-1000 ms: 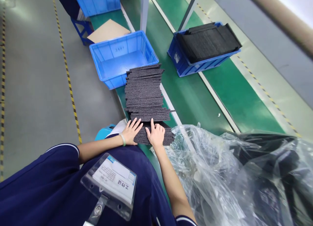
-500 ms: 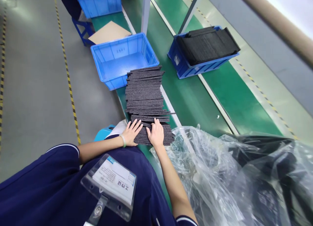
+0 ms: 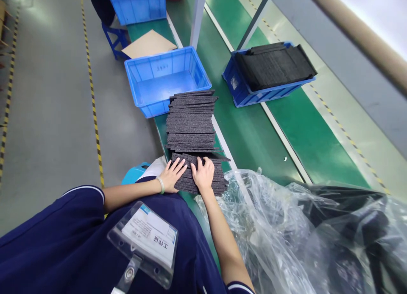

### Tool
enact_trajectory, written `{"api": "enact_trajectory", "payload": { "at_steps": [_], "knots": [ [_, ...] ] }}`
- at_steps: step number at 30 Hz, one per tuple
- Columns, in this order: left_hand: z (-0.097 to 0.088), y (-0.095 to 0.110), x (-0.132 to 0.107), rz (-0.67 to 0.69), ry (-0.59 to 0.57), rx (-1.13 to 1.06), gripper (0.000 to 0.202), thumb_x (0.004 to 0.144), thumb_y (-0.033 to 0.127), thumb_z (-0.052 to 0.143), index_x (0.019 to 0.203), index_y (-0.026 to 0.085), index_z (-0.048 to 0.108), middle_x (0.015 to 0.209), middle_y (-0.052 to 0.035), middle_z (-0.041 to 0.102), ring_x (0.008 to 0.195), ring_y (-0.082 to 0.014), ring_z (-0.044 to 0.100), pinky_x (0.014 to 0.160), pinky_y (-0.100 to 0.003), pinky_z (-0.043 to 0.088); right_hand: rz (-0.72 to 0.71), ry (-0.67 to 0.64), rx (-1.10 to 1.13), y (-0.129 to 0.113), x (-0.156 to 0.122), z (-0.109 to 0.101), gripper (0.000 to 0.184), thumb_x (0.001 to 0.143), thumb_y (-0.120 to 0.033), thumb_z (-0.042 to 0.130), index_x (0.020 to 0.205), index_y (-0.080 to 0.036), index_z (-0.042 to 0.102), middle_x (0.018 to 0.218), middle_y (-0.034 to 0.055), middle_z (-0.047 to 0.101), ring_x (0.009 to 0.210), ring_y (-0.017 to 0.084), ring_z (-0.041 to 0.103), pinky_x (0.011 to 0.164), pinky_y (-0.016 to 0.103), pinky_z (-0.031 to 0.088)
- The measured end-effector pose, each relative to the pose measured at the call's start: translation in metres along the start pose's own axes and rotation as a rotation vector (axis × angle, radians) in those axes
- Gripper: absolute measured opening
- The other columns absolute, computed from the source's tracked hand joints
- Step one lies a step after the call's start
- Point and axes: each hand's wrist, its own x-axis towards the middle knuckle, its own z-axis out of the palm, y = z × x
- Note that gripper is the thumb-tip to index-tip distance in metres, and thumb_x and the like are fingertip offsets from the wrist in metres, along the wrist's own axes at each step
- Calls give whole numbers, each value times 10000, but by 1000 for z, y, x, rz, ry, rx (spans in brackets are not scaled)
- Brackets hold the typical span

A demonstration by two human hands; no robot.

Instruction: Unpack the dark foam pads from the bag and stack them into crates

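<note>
A row of thin dark grey foam sheets (image 3: 190,122) stands packed on edge along the green bench. Nearest my body, a smaller group of the same sheets (image 3: 187,184) is split off from the row by a narrow gap. On the left end of this near group lies my left hand (image 3: 171,175), its fingers spread. My right hand (image 3: 203,174) rests over the middle of the group, fingers apart and slightly bent, their tips at the edge by the gap. Neither hand is closed round a sheet.
Beyond the row stands a blue crate (image 3: 167,84) with a bare floor, and behind it a tan board (image 3: 149,44). Another blue crate (image 3: 244,99), full of black sheets, sits on the belt to the right. Crumpled clear plastic (image 3: 273,226) covers the right front.
The gap between the near sheets and the main row has widened, and one sheet by it now slants out to the right. My right fingers have shifted slightly. The whole view has tilted a little.
</note>
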Motion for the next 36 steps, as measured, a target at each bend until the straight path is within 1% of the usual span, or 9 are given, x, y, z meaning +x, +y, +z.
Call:
{"api": "enact_trajectory", "payload": {
  "at_steps": [3,6,11,17,22,26,29,31,36],
  "knots": [
    [1,0,0,5,1,-4,1151,611,541,716,1504,130,117,1583,-175,1,1426,-378,-133,1131,-581,19,-47,1,23,1,5,1,466,947,-458,366,1142,-93,581,1423,210,386,1347,308,285,1041,429,319],
    [0,0,0,-1,12,1,1131,622,544,707,1501,119,135,1581,-180,2,1427,-377,-128,1130,-582,10,-71,-19,55,2,12,3,463,956,-455,338,1142,-92,558,1436,204,392,1382,296,252,1046,432,322],
    [1,0,1,-1,27,5,1157,594,549,729,1503,136,144,1583,-171,11,1430,-378,-115,1131,-584,22,-48,-2,63,3,10,4,492,959,-440,328,1205,-65,530,1304,217,509,1350,296,308,1040,445,329],
    [2,0,1,-3,36,3,1148,603,560,719,1502,131,148,1582,-176,12,1431,-380,-106,1132,-581,37,-20,-16,-1,2,23,2,617,948,-494,317,1410,-89,377,1168,191,550,1145,281,454,1002,453,340],
    [0,1,1,-5,40,5,1140,588,539,742,1495,143,176,1581,-179,24,1435,-371,-94,1129,-589,27,9,-34,-36,1,30,5,576,937,-499,348,1369,-134,456,1120,177,548,1061,286,465,949,451,360],
    [-2,1,1,-1,34,-2,1140,579,518,759,1493,148,186,1581,-177,26,1436,-371,-89,1128,-589,21,36,3,-21,2,28,7,526,936,-482,370,1281,-116,524,1254,209,499,1208,313,399,970,451,354],
    [-4,1,1,-4,17,-8,1138,581,514,759,1492,143,187,1581,-179,18,1435,-373,-89,1127,-589,19,-1,14,-2,3,33,6,506,941,-489,355,1212,-107,545,1452,218,343,1353,323,268,996,451,347],
    [-5,1,1,-3,5,-12,1134,589,515,754,1493,141,182,1580,-182,15,1435,-373,-88,1126,-591,20,-39,-13,15,5,39,6,504,946,-495,331,1170,-101,552,1500,210,284,1385,317,230,990,442,359],
    [-5,2,1,7,-8,-16,1131,594,492,751,1498,152,163,1580,-181,11,1435,-374,-88,1126,-593,27,-80,-50,39,12,45,8,506,959,-481,299,1146,-84,551,1435,213,400,1384,308,256,1002,434,353]
  ]
}}
